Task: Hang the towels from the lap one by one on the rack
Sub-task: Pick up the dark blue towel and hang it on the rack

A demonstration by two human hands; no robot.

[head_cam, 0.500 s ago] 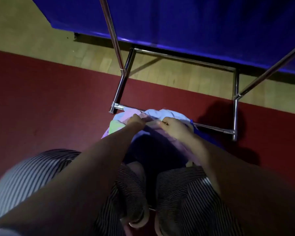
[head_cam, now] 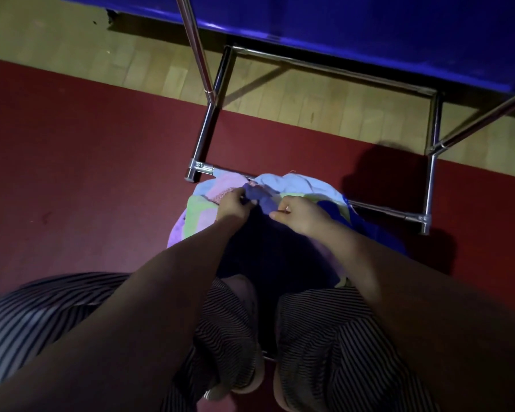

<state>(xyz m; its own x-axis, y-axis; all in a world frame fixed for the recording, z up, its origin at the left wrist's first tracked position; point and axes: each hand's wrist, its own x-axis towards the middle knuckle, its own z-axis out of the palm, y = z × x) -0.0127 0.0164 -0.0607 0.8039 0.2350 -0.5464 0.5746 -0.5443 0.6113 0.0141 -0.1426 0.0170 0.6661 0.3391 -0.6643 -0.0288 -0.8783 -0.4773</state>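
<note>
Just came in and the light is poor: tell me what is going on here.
A seated person in striped trousers has a pile of coloured towels on the lap. The left hand and the right hand each pinch the purple-blue towel on top of it, apparently picking it out. The metal rack stands just ahead on the red carpet; none of its bars in view carries a hung towel yet.

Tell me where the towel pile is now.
Head view, centre: the towel pile lies on the lap, gripped by the left hand and right hand, overlapping the rack's near bottom bar.
</note>
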